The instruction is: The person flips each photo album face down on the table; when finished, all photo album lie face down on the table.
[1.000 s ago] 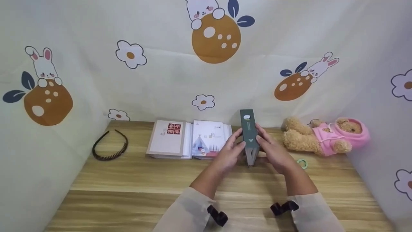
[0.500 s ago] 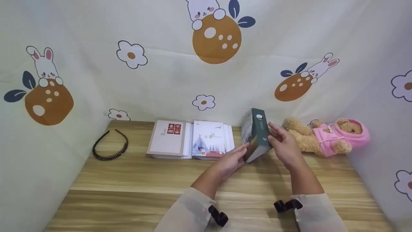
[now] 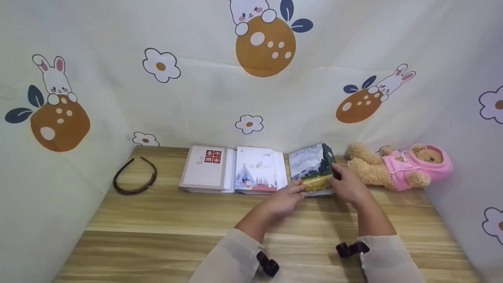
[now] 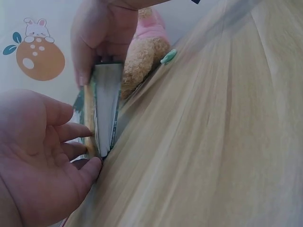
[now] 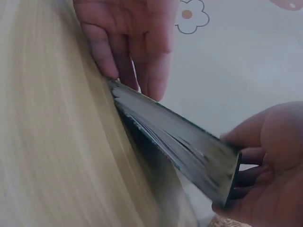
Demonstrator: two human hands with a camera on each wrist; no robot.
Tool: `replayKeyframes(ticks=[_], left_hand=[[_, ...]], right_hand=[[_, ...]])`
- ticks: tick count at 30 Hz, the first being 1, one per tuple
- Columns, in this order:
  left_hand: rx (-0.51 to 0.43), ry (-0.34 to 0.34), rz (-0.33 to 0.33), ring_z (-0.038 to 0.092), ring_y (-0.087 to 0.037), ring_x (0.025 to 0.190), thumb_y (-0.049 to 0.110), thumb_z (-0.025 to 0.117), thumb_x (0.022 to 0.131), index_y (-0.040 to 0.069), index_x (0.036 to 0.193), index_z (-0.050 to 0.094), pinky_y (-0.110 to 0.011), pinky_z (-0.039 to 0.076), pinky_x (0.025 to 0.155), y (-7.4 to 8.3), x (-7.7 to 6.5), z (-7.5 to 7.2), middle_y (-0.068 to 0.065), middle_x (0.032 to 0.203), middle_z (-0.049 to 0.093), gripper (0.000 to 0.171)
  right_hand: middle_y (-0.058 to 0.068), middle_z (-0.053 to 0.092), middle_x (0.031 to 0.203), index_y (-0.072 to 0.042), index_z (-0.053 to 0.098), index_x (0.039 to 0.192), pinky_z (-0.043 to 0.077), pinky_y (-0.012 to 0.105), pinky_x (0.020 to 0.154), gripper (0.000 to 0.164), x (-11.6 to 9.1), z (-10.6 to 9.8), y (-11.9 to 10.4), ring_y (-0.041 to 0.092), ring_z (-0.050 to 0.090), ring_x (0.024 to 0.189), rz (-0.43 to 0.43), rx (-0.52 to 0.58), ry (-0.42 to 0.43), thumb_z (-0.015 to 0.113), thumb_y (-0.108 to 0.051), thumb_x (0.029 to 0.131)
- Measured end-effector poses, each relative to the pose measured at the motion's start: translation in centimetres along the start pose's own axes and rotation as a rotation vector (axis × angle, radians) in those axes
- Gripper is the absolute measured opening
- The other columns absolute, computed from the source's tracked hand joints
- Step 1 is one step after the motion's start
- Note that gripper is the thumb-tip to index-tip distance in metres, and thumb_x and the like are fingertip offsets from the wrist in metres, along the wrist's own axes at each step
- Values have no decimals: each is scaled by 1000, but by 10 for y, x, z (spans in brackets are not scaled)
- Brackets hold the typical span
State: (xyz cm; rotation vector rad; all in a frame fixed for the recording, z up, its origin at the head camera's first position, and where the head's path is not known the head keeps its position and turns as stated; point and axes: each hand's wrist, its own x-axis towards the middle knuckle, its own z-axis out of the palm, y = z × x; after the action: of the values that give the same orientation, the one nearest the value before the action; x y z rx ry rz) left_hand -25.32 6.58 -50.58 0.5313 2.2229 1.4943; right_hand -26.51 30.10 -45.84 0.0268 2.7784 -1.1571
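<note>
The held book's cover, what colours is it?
The book's cover is grey-blue, green and yellow; it shows best in the head view.

Your book is showing a grey, green and yellow landscape, while the tan bear is wearing pink.

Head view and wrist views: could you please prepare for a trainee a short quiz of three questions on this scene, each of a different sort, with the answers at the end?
1. Which hand holds the dark green spine of the book with the landscape cover?
2. True or false: in the head view, the teddy bear lies to the right of that book.
3. Which view shows the small green ring: (a) head, (b) left wrist, (c) right wrist?

Key:
1. The right hand.
2. True.
3. b.
</note>
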Motion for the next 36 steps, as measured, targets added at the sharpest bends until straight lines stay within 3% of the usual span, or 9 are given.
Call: replayKeyframes(ticks=[4,9,17,22,30,36], left_hand=[[34,-7,9,18,-29,169,33,45,113,7,157,53,-49,14,139,2,-1,-1,-7,180,25,52],[24,22,1,23,-29,168,37,45,114,10,155,57,-49,16,139,1,1,-1,-5,178,30,51],[-188,94,-25,31,-34,164,39,49,112,14,155,57,-57,21,137,-1,2,-5,-5,173,40,50],[-234,143,-24,36,-34,162,38,50,112,18,156,57,-56,25,135,-2,0,-12,-4,171,44,48],[-239,376,-5,47,-30,155,41,52,111,25,158,53,-53,42,127,-2,-11,-51,-2,166,52,50],[-280,537,17,47,-27,156,29,59,108,16,157,53,-46,39,130,-14,-17,-83,-5,165,53,51]], right_hand=[[36,37,166,4,31,166,36,65,127,67,3,6,7,50,41,152,9,-70,-24,52,-10,104],[36,35,167,4,28,166,31,67,129,70,5,8,12,52,35,155,38,-101,-42,53,-8,102],[34,28,171,0,22,169,28,67,130,70,6,11,11,53,29,159,77,-134,-62,52,-16,108],[36,31,168,3,24,168,30,66,130,70,9,17,9,54,32,157,63,-145,-44,54,-18,108],[29,40,168,0,46,160,30,59,133,61,12,36,-15,46,35,159,-70,76,152,62,-26,107],[20,52,163,-6,57,154,42,53,127,55,17,62,-44,39,51,150,-106,216,230,68,-26,104]])
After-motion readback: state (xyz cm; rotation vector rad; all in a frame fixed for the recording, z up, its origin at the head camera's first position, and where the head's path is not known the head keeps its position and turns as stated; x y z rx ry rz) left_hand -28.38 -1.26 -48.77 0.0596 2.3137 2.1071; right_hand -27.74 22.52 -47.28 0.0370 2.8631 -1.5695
